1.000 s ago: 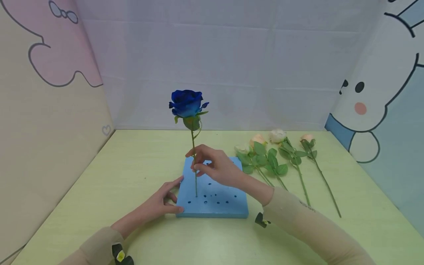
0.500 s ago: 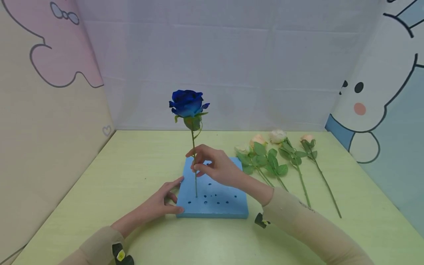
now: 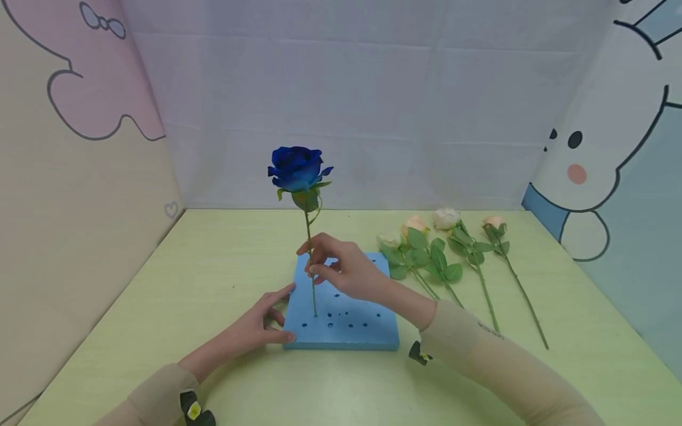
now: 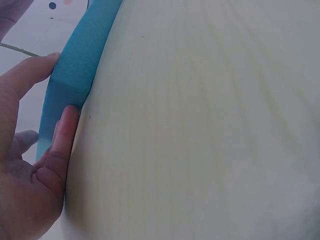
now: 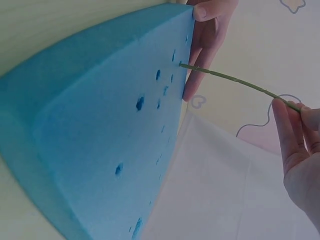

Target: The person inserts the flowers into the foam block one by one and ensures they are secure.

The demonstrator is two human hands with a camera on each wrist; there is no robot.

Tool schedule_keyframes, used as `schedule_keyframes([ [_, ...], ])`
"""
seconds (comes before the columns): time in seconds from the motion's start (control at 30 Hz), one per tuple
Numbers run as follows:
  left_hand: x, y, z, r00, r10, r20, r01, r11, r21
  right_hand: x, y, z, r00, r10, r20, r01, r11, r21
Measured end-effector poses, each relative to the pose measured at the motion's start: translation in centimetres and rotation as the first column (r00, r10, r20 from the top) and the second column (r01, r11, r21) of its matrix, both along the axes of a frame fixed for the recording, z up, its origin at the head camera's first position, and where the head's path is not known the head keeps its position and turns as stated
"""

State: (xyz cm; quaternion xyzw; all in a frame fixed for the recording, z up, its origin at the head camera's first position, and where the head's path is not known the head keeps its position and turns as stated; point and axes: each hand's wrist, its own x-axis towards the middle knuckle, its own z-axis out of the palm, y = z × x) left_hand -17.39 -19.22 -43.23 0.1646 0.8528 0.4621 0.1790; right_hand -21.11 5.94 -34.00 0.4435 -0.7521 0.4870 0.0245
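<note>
A blue rose (image 3: 296, 170) stands nearly upright over a blue foam block (image 3: 351, 337) dotted with holes. My right hand (image 3: 346, 266) pinches its green stem between thumb and fingers, partway up. The right wrist view shows the stem (image 5: 235, 79) bowed slightly, its lower end at a hole in the block's face. How deep it sits is hidden. My left hand (image 3: 261, 319) rests against the block's left side. In the left wrist view, its fingers (image 4: 64, 135) lie along the foam edge without curling round it.
To the right of the block, several cut roses lie on the pale green table (image 3: 213, 254): a white rose (image 3: 446, 219), a peach rose (image 3: 415, 223) and another peach rose (image 3: 494, 222) among them. A white cloth (image 3: 346, 106) hangs behind the table.
The blue rose's bloom has shifted slightly left and down, so the stem leans a little more. My right hand has moved slightly left with it. My left hand stays at the block.
</note>
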Motion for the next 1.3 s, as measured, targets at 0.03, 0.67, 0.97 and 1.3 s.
schedule_keyframes([
  [0.03,-0.02,0.01,0.02,1.0,0.0,-0.002,0.0,1.0,-0.001,-0.02,0.01,-0.04,1.0,0.0,0.0,0.0,1.0,-0.002],
  [0.67,-0.37,0.06,-0.08,1.0,-0.013,-0.018,0.013,1.0,0.003,-0.32,-0.05,-0.19,0.999,0.004,-0.049,-0.003,1.0,0.006],
  [0.97,-0.29,0.06,-0.02,1.0,-0.012,-0.015,0.012,1.0,0.004,-0.37,-0.06,-0.32,1.0,0.005,-0.017,-0.005,1.0,0.004],
  [1.3,-0.01,-0.05,0.06,1.0,-0.005,-0.018,0.005,1.0,-0.002,-0.04,0.04,-0.38,0.998,-0.001,0.056,0.001,1.0,-0.007],
])
